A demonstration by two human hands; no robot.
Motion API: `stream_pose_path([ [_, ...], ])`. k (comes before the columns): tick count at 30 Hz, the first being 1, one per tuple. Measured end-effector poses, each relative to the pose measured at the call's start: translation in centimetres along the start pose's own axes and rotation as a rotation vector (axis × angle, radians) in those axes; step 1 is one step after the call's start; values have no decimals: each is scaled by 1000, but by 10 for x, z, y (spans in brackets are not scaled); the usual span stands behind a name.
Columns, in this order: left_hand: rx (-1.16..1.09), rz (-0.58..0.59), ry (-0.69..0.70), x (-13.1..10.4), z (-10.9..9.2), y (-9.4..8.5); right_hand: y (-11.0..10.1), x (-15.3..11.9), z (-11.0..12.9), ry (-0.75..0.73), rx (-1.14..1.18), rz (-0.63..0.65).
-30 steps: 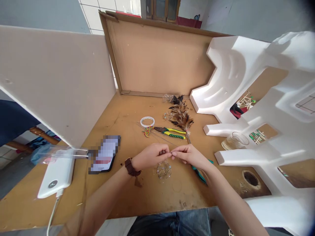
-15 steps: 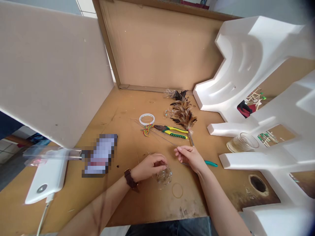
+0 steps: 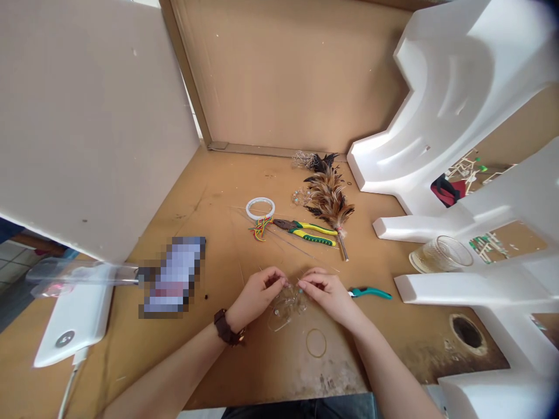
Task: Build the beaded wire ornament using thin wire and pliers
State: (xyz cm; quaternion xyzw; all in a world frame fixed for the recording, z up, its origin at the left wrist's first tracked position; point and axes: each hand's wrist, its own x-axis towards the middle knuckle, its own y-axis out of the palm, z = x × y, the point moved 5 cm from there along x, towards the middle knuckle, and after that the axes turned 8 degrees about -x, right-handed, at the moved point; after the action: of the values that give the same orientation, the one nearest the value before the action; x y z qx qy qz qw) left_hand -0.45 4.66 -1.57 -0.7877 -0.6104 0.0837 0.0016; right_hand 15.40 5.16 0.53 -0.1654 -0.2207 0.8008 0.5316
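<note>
Between my hands, just above the table, is a loose tangle of clear beads on thin wire (image 3: pixel 286 308). My left hand (image 3: pixel 261 295) pinches its upper left side with thumb and forefinger. My right hand (image 3: pixel 328 294) has its fingertips pressed together at the upper right side of the same piece, near a small bluish bead. The fine wire ends at the fingertips are too thin to follow. Close to my right wrist lies a teal-handled tool (image 3: pixel 373 293), its tip partly hidden by the hand. A yellowish rubber band (image 3: pixel 325 343) rests below the beadwork.
Beyond my hands lie yellow-green pliers (image 3: pixel 312 237), a white ring (image 3: pixel 261 218) with coloured threads, and a feather duster (image 3: pixel 327 192). A blurred phone (image 3: pixel 177 273) and a white power bank (image 3: pixel 82 326) are left. A drinking glass (image 3: pixel 441 256) stands among white foam pieces (image 3: pixel 437 291).
My right hand has moved left and down to the beaded wire and now grips it. My left hand has shifted slightly to its upper edge. The view has tilted a little.
</note>
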Motion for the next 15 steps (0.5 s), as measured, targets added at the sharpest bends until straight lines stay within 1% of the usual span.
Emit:
stream_pose_path([
  [2, -35, 19, -7, 0, -2, 1, 0, 0, -2, 32, 29, 26],
  [5, -95, 37, -8, 1, -6, 0, 6, -2, -8, 148, 151, 167],
  [7, -130, 34, -12, 1, -8, -1, 8, -3, -10, 173, 209, 215],
  [11, -177, 34, -45, 2, -5, -2, 9, -2, -11, 153, 186, 196],
  [15, -160, 32, -34, 3, 1, -1, 10, -1, -14, 189, 210, 179],
])
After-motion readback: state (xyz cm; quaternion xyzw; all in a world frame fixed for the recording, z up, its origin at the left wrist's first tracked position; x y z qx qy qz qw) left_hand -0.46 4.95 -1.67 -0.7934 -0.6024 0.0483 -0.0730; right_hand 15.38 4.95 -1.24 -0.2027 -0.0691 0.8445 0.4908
